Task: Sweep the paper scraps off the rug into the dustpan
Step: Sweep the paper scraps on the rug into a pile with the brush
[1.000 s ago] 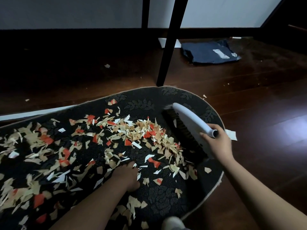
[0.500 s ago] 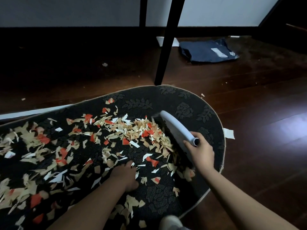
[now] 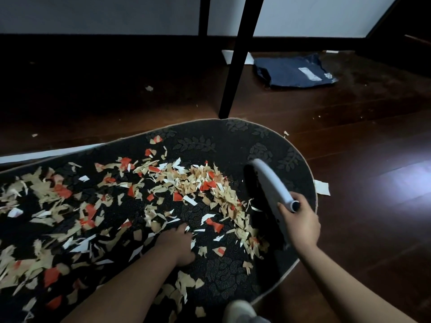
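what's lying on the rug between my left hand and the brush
In the head view, a dense band of tan, white and red paper scraps covers the rug between the left hand and the brush.

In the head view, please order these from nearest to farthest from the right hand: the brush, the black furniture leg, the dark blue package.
From the right hand:
1. Brush, held in it, on the rug's right end.
2. Black furniture leg, beyond the rug's far edge.
3. Dark blue package, on the floor behind.

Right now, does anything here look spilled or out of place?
Yes. Torn paper scraps litter the dark rug, and one larger scrap lies off its edge on the wooden floor. No dustpan is clearly in view.
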Motion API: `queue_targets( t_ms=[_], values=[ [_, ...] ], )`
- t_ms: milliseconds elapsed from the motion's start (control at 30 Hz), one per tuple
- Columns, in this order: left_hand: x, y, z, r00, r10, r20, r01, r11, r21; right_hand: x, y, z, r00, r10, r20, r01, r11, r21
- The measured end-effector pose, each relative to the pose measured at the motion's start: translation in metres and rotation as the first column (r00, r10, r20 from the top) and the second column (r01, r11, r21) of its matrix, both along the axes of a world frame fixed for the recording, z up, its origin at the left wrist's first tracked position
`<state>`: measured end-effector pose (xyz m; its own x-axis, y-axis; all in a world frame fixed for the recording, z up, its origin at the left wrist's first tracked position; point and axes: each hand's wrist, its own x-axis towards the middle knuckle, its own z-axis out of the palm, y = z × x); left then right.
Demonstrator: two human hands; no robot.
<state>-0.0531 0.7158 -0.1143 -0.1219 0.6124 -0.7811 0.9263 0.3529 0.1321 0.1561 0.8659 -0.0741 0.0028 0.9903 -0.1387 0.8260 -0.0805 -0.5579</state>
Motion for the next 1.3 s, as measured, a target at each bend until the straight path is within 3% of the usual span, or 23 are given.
queue_targets(
  t_ms=[100, 333, 600, 767, 900, 1067, 1300],
  values=[
    [0.000, 0.000, 0.000, 1.000, 0.002, 0.001, -0.002, 1.000, 0.001, -0.022, -0.014, -0.003, 0.994, 0.113, 0.014, -0.112, 0.993, -0.019],
    [-0.001, 0.001, -0.001, 1.000, 0.006, 0.007, -0.006, 1.000, 0.002, -0.028, -0.007, 0.005, 0.975, 0.197, -0.106, -0.194, 0.980, 0.038],
    [-0.009, -0.001, -0.007, 0.996, 0.084, -0.037, -0.078, 0.989, 0.123, -0.016, 0.023, 0.006, 1.000, 0.023, -0.001, -0.023, 0.998, 0.054],
    [-0.012, -0.003, -0.011, 0.993, 0.111, -0.047, -0.104, 0.984, 0.142, -0.039, -0.002, -0.002, 0.967, 0.228, 0.116, -0.230, 0.973, 0.003],
    [-0.010, -0.002, -0.012, 0.993, 0.109, -0.050, -0.101, 0.985, 0.139, -0.052, -0.015, -0.002, 0.944, 0.329, 0.027, -0.329, 0.944, -0.008],
    [-0.013, -0.001, -0.011, 0.994, 0.106, -0.039, -0.100, 0.986, 0.135, -0.047, 0.007, 0.012, 0.957, 0.284, -0.059, -0.277, 0.954, 0.112],
    [-0.019, -0.008, -0.013, 0.995, 0.088, -0.049, -0.080, 0.986, 0.146, -0.037, 0.032, 0.003, 0.994, 0.099, 0.037, -0.101, 0.993, 0.067]
  ],
)
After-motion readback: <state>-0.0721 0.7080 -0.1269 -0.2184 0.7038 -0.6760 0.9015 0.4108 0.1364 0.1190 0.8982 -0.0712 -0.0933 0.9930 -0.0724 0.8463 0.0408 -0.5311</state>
